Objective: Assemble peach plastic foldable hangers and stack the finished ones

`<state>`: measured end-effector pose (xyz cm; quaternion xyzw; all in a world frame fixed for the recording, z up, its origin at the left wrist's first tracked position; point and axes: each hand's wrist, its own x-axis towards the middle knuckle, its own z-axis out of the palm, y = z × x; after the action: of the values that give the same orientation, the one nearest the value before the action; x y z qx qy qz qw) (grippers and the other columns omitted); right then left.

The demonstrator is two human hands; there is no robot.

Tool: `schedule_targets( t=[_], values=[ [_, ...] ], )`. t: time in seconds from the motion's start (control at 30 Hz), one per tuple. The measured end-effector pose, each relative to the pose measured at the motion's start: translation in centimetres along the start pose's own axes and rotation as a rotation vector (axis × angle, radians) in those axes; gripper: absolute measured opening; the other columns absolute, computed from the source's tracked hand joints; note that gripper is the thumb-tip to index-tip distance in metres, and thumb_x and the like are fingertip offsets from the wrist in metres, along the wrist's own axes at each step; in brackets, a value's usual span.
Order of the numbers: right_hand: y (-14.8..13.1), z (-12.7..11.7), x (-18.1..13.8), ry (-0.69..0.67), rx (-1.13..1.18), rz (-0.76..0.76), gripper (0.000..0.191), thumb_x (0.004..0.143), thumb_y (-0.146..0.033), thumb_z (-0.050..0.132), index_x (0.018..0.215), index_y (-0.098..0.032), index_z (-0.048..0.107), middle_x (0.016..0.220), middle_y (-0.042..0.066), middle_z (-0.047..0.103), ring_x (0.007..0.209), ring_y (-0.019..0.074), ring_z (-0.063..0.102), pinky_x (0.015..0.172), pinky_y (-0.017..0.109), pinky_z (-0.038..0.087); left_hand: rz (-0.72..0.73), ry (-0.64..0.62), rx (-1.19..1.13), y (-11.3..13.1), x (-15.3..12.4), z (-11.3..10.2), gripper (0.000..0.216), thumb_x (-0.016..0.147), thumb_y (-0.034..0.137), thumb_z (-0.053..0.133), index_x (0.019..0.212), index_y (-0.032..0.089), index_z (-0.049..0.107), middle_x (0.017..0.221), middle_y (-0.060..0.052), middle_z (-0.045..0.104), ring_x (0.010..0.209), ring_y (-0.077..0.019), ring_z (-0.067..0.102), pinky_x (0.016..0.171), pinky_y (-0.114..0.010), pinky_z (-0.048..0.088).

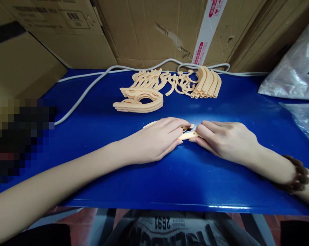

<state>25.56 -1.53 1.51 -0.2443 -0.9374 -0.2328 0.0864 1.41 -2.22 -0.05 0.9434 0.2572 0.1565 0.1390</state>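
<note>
My left hand rests low over the table, its fingers closed round a beige plastic folding hanger piece. Opposite it, my right hand pinches the other end of that piece between thumb and fingers. A tip of beige plastic sticks out behind the left hand; most of the held part is hidden under the fingers. Beyond the hands lies a stack of folded hangers. Farther back are a row of beige hanger parts, loose hooks and a bundle of curved hanger arms.
Cardboard boxes stand along the back of the blue table. A grey cable runs behind the parts and down the left. Clear plastic bags lie at the right. Something dark and pixelated sits at the left.
</note>
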Motion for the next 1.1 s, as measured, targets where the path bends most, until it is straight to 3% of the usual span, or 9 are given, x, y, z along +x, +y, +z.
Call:
schedule_targets(
  t=[0.5,1.1],
  values=[
    [0.01,-0.42,0.12,0.025,-0.086,-0.018,0.037,0.104,-0.036,0.035,0.078,-0.019,0.055,0.064,-0.001,0.057,0.055,0.0138,0.053,0.053,0.028,0.029,-0.026,0.005,-0.087,0.22,0.0,-0.35,0.028,0.105,0.025,0.032,0.118,0.014,0.055,0.141,-0.013,0.051,0.13,-0.0242,0.046,0.113,-0.042,0.038],
    [0.01,-0.1,0.08,0.062,0.025,0.01,0.037,0.103,-0.04,0.039,0.077,-0.019,0.057,0.065,-0.001,0.058,0.057,0.0117,0.053,0.057,0.026,0.032,-0.011,-0.014,-0.081,0.1,-0.02,-0.29,0.029,0.105,0.026,0.032,0.121,0.014,0.054,0.141,-0.012,0.051,0.131,-0.0237,0.045,0.113,-0.04,0.038]
  ],
)
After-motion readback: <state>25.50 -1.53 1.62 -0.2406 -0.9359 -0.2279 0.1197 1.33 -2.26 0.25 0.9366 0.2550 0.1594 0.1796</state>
